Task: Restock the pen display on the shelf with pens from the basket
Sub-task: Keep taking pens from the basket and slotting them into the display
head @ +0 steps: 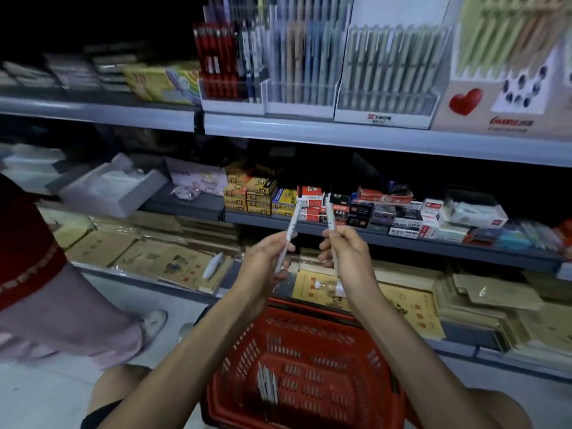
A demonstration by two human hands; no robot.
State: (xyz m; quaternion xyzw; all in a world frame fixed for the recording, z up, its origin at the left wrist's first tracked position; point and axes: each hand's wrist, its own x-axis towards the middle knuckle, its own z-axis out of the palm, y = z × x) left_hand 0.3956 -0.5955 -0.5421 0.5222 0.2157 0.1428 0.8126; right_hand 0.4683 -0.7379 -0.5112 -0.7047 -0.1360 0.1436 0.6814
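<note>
My left hand (263,261) grips a white pen (291,226) that points up toward the shelves. My right hand (346,255) holds a second white pen (328,212), also upright. Both hands hover over the red basket (235,366) on the floor between my knees. Several white pens (267,382) lie on the basket's bottom. The pen display (387,75) stands on the upper shelf, well above my hands, its white racks filled with rows of grey-green pens.
Red pens (215,63) and other pen racks fill the upper shelf (309,128). Small stationery boxes (309,202) crowd the middle shelf. Brown paper packs (161,258) lie on the lowest shelf. Another person's leg and shoe (151,326) stand at the left on the floor.
</note>
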